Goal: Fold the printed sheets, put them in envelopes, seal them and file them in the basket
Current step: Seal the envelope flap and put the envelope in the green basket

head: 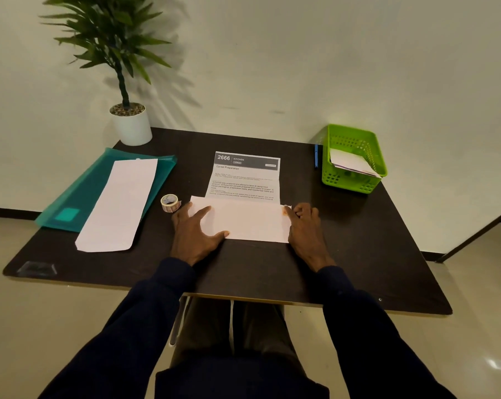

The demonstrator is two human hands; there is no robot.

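Note:
A printed sheet (pixel 245 180) headed "2666 KITCHEN" lies in the middle of the dark table (pixel 358 240). Its near third is folded up over the text, blank side up (pixel 255 223). My left hand (pixel 196 234) rests flat on the left end of the folded part, fingers spread. My right hand (pixel 305 228) has its fingers curled at the right end of the fold, pinching that edge. A long white envelope (pixel 118 205) lies to the left. The green basket (pixel 355 180) stands at the back right with filed white envelopes (pixel 350 162) inside.
The envelope lies partly on a teal plastic folder (pixel 79 194). A roll of tape (pixel 170 203) sits just left of my left hand. A blue pen (pixel 316 156) lies beside the basket. A potted plant (pixel 131 126) stands at the back left corner.

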